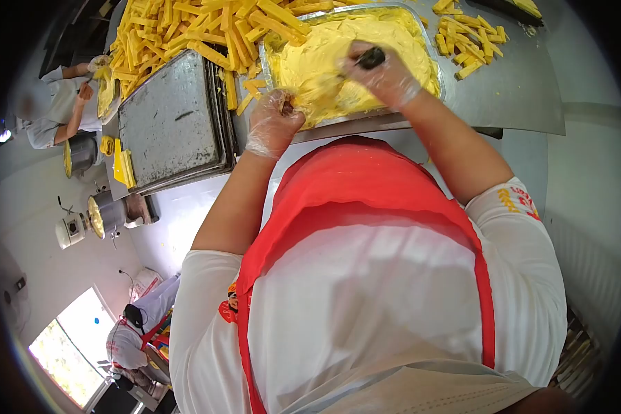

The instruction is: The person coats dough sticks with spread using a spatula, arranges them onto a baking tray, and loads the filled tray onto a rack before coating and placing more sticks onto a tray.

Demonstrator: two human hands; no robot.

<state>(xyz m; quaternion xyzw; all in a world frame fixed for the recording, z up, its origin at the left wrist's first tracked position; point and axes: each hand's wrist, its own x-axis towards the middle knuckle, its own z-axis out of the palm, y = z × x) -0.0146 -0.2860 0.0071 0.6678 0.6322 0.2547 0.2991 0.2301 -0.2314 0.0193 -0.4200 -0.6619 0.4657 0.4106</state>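
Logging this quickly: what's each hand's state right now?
Left hand: fingers curled by the tray; whether it holds anything is unclear.
Right hand: closed on a dark-handled tool.

Bright, whitish light pours through the window (67,347), blown out to white. Fisheye distortion bends the table (524,86), and black rings the corners. Motion blurs the hands; soft shadows fall across the shirt (366,297).

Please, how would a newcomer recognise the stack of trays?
On the metal table, find the large heap of yellow sticks. The stack of trays lies just below it, left of the pan of yellow spread. Its scratched grey top sets it apart.
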